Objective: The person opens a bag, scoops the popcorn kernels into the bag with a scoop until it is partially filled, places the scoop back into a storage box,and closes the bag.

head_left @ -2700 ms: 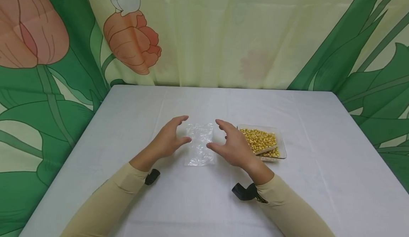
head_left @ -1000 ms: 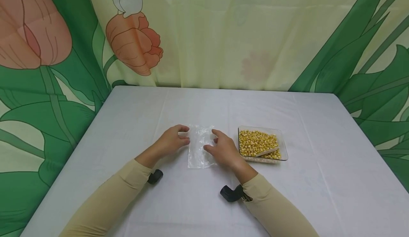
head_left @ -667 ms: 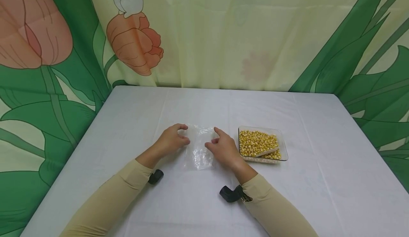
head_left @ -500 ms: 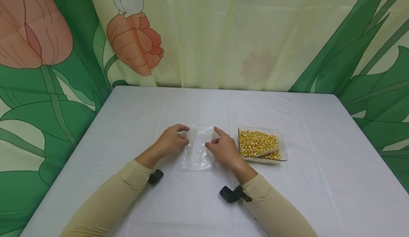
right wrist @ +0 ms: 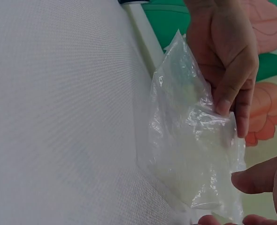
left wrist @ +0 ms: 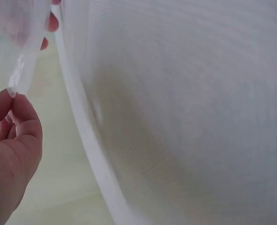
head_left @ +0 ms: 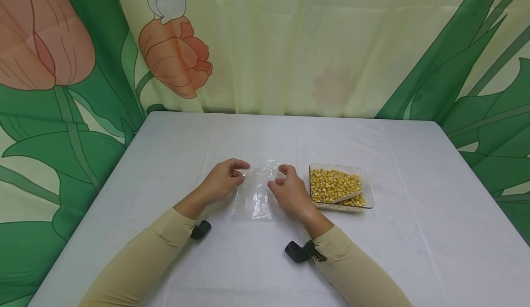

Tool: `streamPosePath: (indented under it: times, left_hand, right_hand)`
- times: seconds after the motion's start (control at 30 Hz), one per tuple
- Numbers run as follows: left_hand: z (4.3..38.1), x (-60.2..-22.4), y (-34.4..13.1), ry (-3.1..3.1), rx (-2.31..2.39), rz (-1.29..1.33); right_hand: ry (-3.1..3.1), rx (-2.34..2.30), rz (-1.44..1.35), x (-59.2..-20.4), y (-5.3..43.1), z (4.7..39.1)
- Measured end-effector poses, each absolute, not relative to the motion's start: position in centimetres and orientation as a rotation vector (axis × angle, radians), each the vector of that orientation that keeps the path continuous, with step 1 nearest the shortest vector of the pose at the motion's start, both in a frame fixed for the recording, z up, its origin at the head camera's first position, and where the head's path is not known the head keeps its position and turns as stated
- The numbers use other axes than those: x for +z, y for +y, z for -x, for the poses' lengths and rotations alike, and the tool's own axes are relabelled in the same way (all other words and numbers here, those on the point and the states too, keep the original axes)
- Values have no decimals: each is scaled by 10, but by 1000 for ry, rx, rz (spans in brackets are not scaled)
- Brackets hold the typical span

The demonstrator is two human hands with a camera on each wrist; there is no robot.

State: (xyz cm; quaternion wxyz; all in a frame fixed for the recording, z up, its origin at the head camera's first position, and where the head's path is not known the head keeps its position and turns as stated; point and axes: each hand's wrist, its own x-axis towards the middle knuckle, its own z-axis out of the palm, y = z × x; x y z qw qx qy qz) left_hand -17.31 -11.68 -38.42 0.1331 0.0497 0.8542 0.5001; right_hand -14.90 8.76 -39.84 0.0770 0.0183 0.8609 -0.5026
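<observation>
A clear plastic bag [head_left: 256, 194] hangs between the two hands, its lower end close over the white cloth. My left hand [head_left: 223, 178] pinches its upper left edge; in the left wrist view, thumb and forefinger [left wrist: 23, 110] meet on the film. At the bag's other side is my right hand [head_left: 291, 192], thumb apart from the forefinger. The right wrist view shows the right thumb [right wrist: 251, 180] at the bag's edge and fingertips just below it, a gap between them. The crinkled film [right wrist: 185, 140] spreads from the left hand's grip.
Right of the right hand stands a glass dish [head_left: 368, 196] filled with yellow corn kernels [head_left: 333, 182]; a pale flat stick [head_left: 347, 197] lies on them. A white cloth [head_left: 372, 261] covers the table. Behind it hangs a curtain [head_left: 269, 44] printed with flowers and leaves.
Both hands came inward from standing apart around the flat bag. The left hand has taken hold of its edge, and the bag has been raised and shifted slightly left. The dish stays put.
</observation>
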Motion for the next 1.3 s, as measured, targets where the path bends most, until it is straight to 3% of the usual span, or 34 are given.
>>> streamPosePath:
  times: [1.3]
  left_hand:
    - [163, -364, -110, 2505, 1747, -258]
  right_hand:
    - [2723, -2092, 224, -383, 90, 140]
